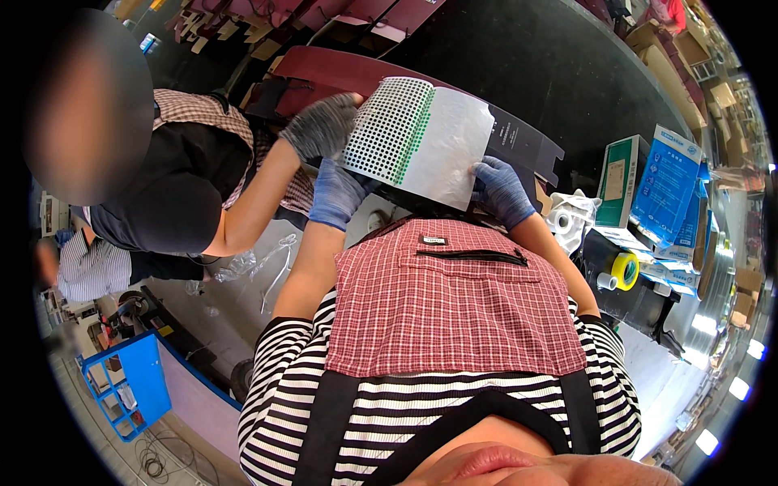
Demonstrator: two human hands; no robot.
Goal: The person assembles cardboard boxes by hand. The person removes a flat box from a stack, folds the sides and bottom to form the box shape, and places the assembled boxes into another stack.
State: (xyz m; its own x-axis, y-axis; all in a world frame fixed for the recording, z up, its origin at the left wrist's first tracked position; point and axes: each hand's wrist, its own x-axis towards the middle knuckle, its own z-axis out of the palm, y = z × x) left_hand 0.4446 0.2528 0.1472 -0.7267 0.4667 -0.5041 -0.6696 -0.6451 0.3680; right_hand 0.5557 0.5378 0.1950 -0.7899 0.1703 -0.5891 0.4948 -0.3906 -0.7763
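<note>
A sheet of round dot stickers (389, 130) is held up over the table in front of me. Black dots cover its left part, green dots line the edge of that patch, and the right part is bare whitish backing. My left hand (339, 194), in a blue-grey glove, grips the sheet's lower left corner, its fingers partly hidden underneath. At the lower right edge my right hand (504, 191), gloved alike, pinches the backing between thumb and fingers. A co-worker's grey-gloved hand (320, 130) meets the sheet's left edge.
Under the sheet lies a dark red and black paper bag (324, 69) on the black table (551, 61). To the right stand a green and white box (620, 178), blue packages (666, 186), crumpled white plastic (571, 219) and a yellow tape roll (625, 270). The co-worker (170, 186) stands close at left.
</note>
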